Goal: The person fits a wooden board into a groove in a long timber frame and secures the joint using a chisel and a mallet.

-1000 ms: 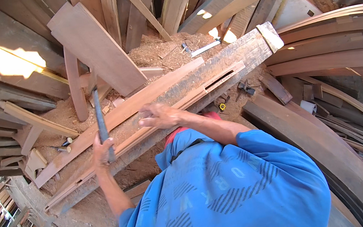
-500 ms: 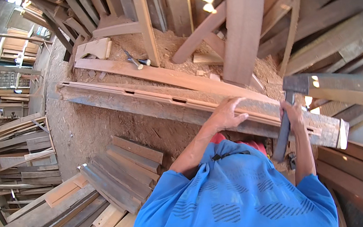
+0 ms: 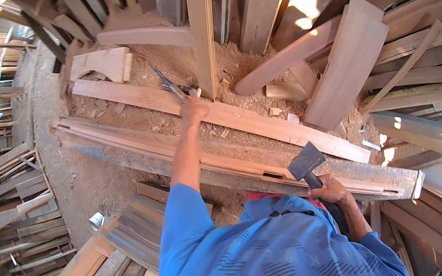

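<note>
My left hand (image 3: pixel 193 109) reaches forward, closed around a dark metal two-legged tool (image 3: pixel 169 85) that sticks up and to the left over a long pale plank (image 3: pixel 265 125). My right hand (image 3: pixel 330 190) stays close to my body, gripping the handle of a hatchet (image 3: pixel 306 162) whose dark blade points up. The blade sits just above the near edge of a long, worn workbench beam (image 3: pixel 136 151) stacked with thin strips. My blue shirt (image 3: pixel 263 258) fills the bottom of the view.
Sawdust (image 3: pixel 174 59) is heaped beyond the plank. A wide board (image 3: pixel 347 60) and several other boards lean at the right and back. A cut curved piece (image 3: pixel 102 64) lies far left. Stacked slats (image 3: pixel 127 239) and a small white cup (image 3: pixel 95 220) sit lower left.
The view has swung around. My left hand left the strips near my body and stretched out to the metal tool on the far plank. The hatchet stays in my right hand.
</note>
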Demonstrator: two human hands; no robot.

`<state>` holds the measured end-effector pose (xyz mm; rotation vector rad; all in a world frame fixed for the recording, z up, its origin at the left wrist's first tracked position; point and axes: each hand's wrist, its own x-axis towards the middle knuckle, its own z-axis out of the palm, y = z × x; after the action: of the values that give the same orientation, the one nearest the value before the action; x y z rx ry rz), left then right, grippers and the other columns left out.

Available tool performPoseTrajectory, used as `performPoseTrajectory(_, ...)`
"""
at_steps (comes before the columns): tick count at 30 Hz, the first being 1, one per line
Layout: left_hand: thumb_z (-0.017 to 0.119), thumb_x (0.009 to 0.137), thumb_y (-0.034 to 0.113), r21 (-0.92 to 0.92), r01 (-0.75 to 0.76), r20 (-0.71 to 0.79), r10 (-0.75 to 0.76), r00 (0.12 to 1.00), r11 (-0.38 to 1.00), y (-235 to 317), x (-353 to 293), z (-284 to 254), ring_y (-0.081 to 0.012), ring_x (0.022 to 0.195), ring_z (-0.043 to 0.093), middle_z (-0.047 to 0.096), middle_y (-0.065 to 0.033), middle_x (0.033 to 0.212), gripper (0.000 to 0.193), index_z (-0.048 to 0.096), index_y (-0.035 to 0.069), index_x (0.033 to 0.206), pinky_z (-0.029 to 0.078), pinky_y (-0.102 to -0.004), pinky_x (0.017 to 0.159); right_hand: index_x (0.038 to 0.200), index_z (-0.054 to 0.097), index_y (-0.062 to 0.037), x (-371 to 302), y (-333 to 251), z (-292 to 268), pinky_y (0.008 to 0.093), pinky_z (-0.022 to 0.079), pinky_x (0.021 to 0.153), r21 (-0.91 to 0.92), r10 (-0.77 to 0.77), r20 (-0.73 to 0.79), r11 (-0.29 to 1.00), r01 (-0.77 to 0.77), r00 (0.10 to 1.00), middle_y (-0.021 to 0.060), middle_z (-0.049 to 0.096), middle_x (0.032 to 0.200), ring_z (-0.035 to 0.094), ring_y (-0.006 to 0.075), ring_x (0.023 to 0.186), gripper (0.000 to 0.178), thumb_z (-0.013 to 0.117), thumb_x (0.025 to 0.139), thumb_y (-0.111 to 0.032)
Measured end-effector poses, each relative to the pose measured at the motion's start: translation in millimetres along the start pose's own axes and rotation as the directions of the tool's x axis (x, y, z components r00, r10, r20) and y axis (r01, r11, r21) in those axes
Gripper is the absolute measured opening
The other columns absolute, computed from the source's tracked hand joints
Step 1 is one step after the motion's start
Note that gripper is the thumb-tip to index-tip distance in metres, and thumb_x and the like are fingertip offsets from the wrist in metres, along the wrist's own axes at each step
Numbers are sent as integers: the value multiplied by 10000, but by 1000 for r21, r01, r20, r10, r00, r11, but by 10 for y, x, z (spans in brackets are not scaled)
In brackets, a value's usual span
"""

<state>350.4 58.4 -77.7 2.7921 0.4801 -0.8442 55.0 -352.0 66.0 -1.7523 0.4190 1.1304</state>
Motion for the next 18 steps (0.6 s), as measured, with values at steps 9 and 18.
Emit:
performPoseTrajectory(9, 726, 839, 342, 365, 11, 203, -91, 975, 931, -363, 1486, 316, -421, 1505, 262, 149, -245, 1662, 1028, 90, 254, 1642, 493, -590, 1015, 999, 697, 27, 429, -625, 325, 316, 543, 613, 98, 220, 87, 969, -228, 972, 92, 705, 758, 672, 155, 632, 231, 737, 829, -124)
performPoseTrajectory(18, 702, 892, 368, 532, -159, 201, 59, 978, 832, -157, 1807, 583, -481, 1523, 113, 262, -258, 1621, 718, 398, 219, 1525, 323, -765, 1042, 970, 688, 29, 631, -247, 309, 323, 557, 616, 153, 253, 5, 956, -250, 968, 99, 725, 774, 690, 165, 644, 293, 772, 829, -213)
